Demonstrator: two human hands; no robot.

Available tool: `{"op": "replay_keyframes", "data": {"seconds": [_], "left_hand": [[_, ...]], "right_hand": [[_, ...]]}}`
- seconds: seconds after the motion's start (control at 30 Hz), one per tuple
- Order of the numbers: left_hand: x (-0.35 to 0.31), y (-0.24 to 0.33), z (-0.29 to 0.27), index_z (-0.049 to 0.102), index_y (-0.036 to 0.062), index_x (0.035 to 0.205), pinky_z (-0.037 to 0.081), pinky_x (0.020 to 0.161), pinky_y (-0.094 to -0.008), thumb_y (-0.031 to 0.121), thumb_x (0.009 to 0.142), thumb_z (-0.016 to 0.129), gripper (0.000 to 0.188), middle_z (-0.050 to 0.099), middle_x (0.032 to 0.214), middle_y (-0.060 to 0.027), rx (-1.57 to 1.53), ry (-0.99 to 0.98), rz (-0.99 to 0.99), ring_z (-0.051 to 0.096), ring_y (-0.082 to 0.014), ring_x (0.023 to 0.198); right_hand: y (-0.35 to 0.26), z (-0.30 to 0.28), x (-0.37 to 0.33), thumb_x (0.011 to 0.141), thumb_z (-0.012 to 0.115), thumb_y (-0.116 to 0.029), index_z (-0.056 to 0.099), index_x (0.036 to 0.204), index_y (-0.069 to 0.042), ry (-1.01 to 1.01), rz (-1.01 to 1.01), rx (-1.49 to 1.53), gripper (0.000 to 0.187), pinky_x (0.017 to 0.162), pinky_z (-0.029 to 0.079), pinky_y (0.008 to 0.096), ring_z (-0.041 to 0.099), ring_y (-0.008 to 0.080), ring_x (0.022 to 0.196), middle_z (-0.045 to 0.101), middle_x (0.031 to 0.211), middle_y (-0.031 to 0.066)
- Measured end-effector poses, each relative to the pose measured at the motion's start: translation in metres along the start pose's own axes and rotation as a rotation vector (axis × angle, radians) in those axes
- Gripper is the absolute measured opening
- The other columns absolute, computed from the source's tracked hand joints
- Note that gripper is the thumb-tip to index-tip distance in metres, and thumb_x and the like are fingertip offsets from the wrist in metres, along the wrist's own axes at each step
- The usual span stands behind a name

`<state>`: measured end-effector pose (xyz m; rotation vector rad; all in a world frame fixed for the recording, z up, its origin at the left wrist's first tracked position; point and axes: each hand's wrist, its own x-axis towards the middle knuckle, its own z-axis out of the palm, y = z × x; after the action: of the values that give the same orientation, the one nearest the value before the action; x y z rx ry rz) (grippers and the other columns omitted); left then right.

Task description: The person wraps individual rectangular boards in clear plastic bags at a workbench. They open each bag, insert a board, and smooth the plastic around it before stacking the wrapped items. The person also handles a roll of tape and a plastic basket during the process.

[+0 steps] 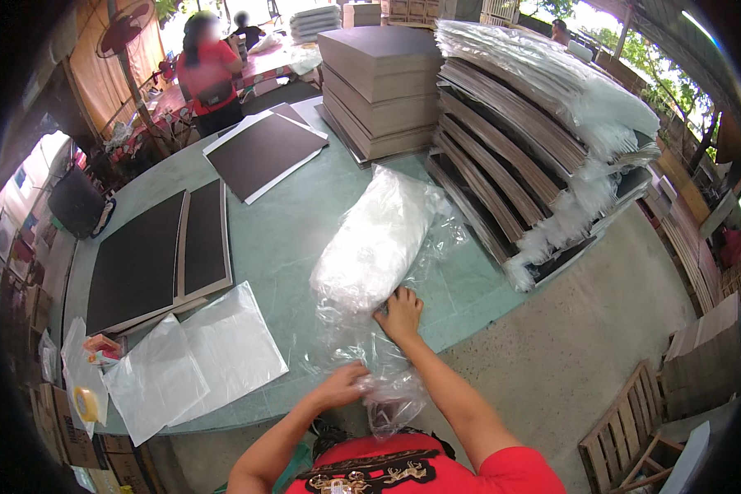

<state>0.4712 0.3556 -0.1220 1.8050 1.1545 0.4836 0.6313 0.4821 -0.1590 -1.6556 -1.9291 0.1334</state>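
Note:
A clear plastic bag (342, 325) lies on the green table in front of me. Inside it is a bulky white, translucent bundle (379, 239), perhaps folded plastic. My right hand (402, 314) grips the bag at the bundle's near right end, fingers bent and fingertips partly hidden. Closer to my body, my left hand (343, 385) is closed on the loose film of the bag's near end. That slack end droops over the table edge toward my red shirt.
Dark boards (140, 263) and flat clear sleeves (198, 362) lie at left, near a yellow tape roll (86, 403). Tall board stacks (379, 90) and plastic-wrapped stacks (510, 156) stand at the back and right. A wooden rack (626, 424) stands lower right. A person in red (208, 70) stands beyond.

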Motion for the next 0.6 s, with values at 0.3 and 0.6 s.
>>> {"op": "replay_keyframes", "data": {"seconds": [0.3, 0.6], "left_hand": [[0.138, -0.006, -0.037, 0.056, -0.0033, 0.096, 0.040, 0.083, -0.0364, 0.019, 0.068, 0.060, 0.036, 0.053, 0.101, -0.0214, 0.171, 0.541, -0.100, 0.050, -0.0341, 0.094], [0.108, -0.013, -0.048, 0.058, 0.0036, 0.090, 0.034, 0.088, -0.0398, 0.004, 0.060, 0.056, 0.030, 0.042, 0.114, -0.0199, 0.494, 0.869, 0.199, 0.039, -0.0364, 0.107]], "right_hand": [[0.095, -0.104, -0.004, 0.064, 0.060, -0.010, 0.055, 0.071, -0.003, -0.238, 0.010, 0.153, 0.012, 0.070, 0.040, 0.0368, 0.049, 0.0297, 0.080, 0.052, 0.081, 0.0102], [0.117, -0.156, -0.042, 0.060, 0.063, -0.013, 0.050, 0.106, -0.006, 0.148, 0.014, 0.074, 0.048, 0.083, 0.039, 0.0335, 0.049, 0.0296, 0.095, 0.054, 0.098, 0.0116]]}}
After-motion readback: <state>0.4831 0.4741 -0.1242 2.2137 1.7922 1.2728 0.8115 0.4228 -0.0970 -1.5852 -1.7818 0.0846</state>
